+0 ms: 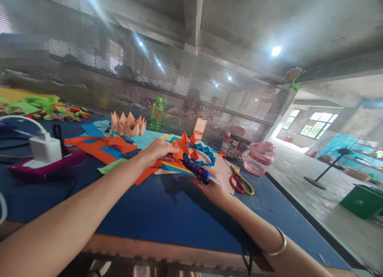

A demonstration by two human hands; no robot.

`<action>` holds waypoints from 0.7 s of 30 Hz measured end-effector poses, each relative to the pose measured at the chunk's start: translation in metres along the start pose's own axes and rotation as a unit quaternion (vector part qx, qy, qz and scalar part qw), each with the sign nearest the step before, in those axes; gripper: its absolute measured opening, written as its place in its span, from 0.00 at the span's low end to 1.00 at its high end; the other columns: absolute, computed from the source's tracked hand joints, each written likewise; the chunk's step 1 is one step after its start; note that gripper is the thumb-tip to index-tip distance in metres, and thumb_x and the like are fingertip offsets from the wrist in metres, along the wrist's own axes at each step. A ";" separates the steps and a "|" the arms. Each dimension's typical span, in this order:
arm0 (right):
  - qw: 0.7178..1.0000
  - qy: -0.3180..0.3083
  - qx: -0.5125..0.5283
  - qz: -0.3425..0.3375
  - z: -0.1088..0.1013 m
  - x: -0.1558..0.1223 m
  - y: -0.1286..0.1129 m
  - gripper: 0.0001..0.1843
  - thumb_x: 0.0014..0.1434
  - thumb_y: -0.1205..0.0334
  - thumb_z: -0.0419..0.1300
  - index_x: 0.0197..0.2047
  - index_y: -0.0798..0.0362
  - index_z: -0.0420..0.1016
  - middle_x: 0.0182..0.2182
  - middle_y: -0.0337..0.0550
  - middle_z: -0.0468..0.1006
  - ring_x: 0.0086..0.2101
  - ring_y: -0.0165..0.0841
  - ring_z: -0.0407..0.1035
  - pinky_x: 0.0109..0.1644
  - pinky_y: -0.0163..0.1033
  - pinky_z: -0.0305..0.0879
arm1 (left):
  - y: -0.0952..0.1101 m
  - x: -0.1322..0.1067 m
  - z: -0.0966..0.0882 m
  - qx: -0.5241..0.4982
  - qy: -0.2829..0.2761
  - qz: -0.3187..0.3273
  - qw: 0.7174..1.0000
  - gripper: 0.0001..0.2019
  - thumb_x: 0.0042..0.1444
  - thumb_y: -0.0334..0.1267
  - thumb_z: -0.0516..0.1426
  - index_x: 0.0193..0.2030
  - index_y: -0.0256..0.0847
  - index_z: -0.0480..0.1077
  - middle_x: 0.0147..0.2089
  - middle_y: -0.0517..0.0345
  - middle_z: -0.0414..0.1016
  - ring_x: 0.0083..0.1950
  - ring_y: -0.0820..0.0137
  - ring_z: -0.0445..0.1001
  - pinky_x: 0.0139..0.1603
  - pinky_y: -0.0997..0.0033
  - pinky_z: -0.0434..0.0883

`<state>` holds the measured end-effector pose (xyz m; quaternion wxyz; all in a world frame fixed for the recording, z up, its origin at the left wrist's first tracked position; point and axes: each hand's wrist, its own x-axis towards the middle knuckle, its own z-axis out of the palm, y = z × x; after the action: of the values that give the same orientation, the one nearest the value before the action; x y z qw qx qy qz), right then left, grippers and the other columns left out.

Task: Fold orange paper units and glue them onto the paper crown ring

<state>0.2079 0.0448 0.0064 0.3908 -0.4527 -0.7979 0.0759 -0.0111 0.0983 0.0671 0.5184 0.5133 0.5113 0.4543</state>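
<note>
Our arms reach over the desk, left grip pinching an orange piece above coloured sheets, right grip wrapped round the glue gun, its nozzle just beside that piece. We judge gluing is in hand; the next move calls for steady aim.

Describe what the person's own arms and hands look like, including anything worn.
The left hand and right hand are ungloved; no sleeve shows on the left forearm or right forearm. The right forearm wears a rounded, silver-coloured, metal-looking bangle; nothing worn shows on the left.
</note>
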 end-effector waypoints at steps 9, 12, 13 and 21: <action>1.000 0.011 0.002 -0.022 0.001 -0.001 0.002 0.12 0.55 0.54 0.64 0.27 0.50 0.67 0.24 0.39 0.72 0.27 0.34 0.65 0.32 0.39 0.61 | 0.001 0.001 -0.001 0.002 0.002 -0.005 1.000 0.06 0.38 0.34 0.69 0.23 0.36 0.78 0.22 0.56 0.80 0.25 0.71 0.77 0.30 0.75 0.75; 0.999 0.014 0.006 -0.028 0.002 -0.001 0.005 0.13 0.55 0.51 0.63 0.28 0.50 0.68 0.24 0.38 0.72 0.26 0.33 0.66 0.32 0.38 0.62 | 0.001 0.002 -0.001 0.003 0.005 -0.007 1.000 0.06 0.39 0.33 0.69 0.24 0.35 0.78 0.23 0.55 0.80 0.25 0.71 0.77 0.31 0.74 0.76; 0.999 0.013 0.007 -0.030 0.002 -0.002 0.006 0.13 0.56 0.51 0.63 0.29 0.50 0.69 0.24 0.38 0.72 0.26 0.33 0.66 0.32 0.38 0.62 | 0.001 0.002 -0.001 0.003 0.007 -0.008 1.000 0.06 0.39 0.33 0.68 0.24 0.34 0.78 0.23 0.55 0.80 0.26 0.71 0.78 0.32 0.73 0.76; 0.999 0.002 0.003 -0.036 0.002 -0.003 0.006 0.10 0.56 0.53 0.63 0.31 0.50 0.71 0.26 0.38 0.75 0.28 0.33 0.67 0.33 0.37 0.62 | 0.002 0.002 -0.003 0.001 0.014 -0.007 1.000 0.08 0.38 0.34 0.69 0.23 0.34 0.77 0.24 0.54 0.80 0.28 0.69 0.78 0.35 0.70 0.77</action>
<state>0.2117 0.0460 0.0006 0.3963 -0.4225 -0.8127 0.0632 -0.0134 0.1008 0.0686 0.5140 0.5040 0.5226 0.4567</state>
